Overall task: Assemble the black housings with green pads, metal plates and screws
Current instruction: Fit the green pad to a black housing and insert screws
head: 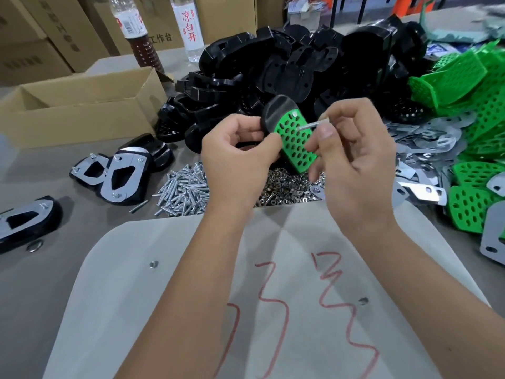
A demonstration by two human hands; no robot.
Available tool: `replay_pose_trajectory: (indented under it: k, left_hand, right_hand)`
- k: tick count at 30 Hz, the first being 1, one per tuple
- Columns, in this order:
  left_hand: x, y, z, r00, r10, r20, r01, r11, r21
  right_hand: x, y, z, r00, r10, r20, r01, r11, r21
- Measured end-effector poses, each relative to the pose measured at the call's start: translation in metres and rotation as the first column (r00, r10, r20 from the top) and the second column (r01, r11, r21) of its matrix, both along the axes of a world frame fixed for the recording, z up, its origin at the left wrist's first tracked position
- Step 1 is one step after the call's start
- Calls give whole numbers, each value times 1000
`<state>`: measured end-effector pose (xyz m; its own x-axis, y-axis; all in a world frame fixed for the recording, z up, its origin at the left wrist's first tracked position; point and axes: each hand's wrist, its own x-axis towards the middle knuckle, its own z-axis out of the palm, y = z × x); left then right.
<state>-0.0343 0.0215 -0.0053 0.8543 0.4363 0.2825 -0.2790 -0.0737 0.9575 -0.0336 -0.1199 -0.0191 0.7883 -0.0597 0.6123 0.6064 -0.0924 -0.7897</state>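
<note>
I am seeing the left hand (240,157) gripping a black housing (273,116) with its green pad (296,144) above the bench's middle, while the right hand (355,160) is pinching a screw (308,126) at the pad.

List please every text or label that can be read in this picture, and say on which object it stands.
"凉白开", red, vertical: label of the clear bottle.
"工作台": side of the cardboard box behind the bottles.
Label with barcode on the other bottle: too blurred to read.
Dark print on the stacked boxes at left: too blurred to read.
Red scrawl on the white sheet: not legible as words.
</note>
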Motion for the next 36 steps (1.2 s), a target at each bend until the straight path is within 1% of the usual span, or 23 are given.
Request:
replay_pose_trajectory:
  k: [2, 4, 7, 9, 11, 12, 13, 14, 15, 16, 17, 20, 22, 24, 25, 26, 27, 28, 29, 30, 33, 34, 36]
  left_hand:
    - [2, 6, 3, 1000, 9, -9, -10, 993, -119]
    - [3, 12, 6, 1000, 25, 2, -24, 979, -204]
    - [4, 19, 10, 998, 66, 9, -60, 958, -279]
    - [4, 24, 11, 994, 112, -3, -108, 947, -304]
    - [5, 28, 10, 985, 170, -34, -172, 932, -319]
    - [5, 29, 10, 979, 198, -51, -203, 923, -326]
    - [6, 31, 10, 973, 221, -63, -229, 913, -336]
    - [6, 33, 10, 968, 240, -69, -249, 904, -347]
    - [6, 34, 10, 964, 256, -74, -265, 895, -358]
    - [6, 35, 10, 961, 267, -77, -277, 887, -371]
    - [7, 36, 10, 958, 275, -80, -284, 878, -385]
    - [7, 38, 9, 950, 300, -91, -310, 857, -412]
    - [7, 39, 9, 946, 312, -92, -321, 848, -423]
    - [6, 39, 9, 943, 320, -89, -326, 842, -430]
    - [6, 38, 10, 942, 324, -87, -329, 841, -429]
    - [6, 38, 10, 940, 329, -87, -334, 841, -426]
    - [6, 38, 9, 939, 332, -88, -337, 841, -422]
    - [6, 38, 9, 939, 332, -90, -338, 841, -422]
    - [6, 37, 9, 940, 329, -91, -336, 841, -425]
    - [6, 37, 9, 941, 326, -93, -333, 840, -429]
    - [6, 37, 9, 942, 322, -92, -328, 837, -437]
    - [6, 37, 8, 943, 321, -90, -327, 837, -438]
    - [7, 37, 8, 943, 320, -92, -327, 838, -438]
  right_hand:
    - [-1, 0, 1, 976, 174, -131, -151, 974, 168]
    - [1, -2, 2, 947, 261, -185, -210, 943, 257]
    - [3, -2, 1, 913, 354, -202, -273, 899, 342]
    - [3, -2, 0, 901, 371, -223, -289, 899, 328]
    - [4, -2, -2, 913, 302, -276, -235, 939, 250]
    - [5, -1, -4, 930, 211, -302, -170, 973, 155]
    - [7, -1, -7, 946, 96, -310, -95, 995, 18]
    - [9, -2, -10, 957, -17, -291, -22, 991, -129]
    - [9, -2, -12, 959, -100, -267, 34, 970, -240]
    - [9, -1, -13, 956, -153, -250, 73, 950, -303]
    - [8, 0, -14, 955, -167, -245, 82, 942, -325]
    - [5, 2, -14, 968, -155, -196, 72, 926, -371]
    - [4, 3, -12, 987, -140, -80, 85, 872, -483]
    - [4, 6, -10, 994, -72, 85, 110, 758, -642]
    - [3, 10, -10, 991, -6, 131, 97, 701, -706]
    - [2, 14, -10, 989, 57, 134, 68, 636, -768]
    - [1, 19, -10, 990, 97, 104, 32, 557, -830]
    - [0, 23, -10, 993, 104, 52, -4, 479, -878]
    - [-1, 26, -10, 996, 93, 1, -39, 434, -900]
    - [0, 26, -9, 996, 86, -32, -67, 435, -898]
    - [2, 23, -7, 992, 108, -68, -116, 545, -830]
    - [2, 23, -7, 991, 112, -77, -126, 555, -822]
    - [1, 24, -6, 990, 102, -97, -136, 518, -845]
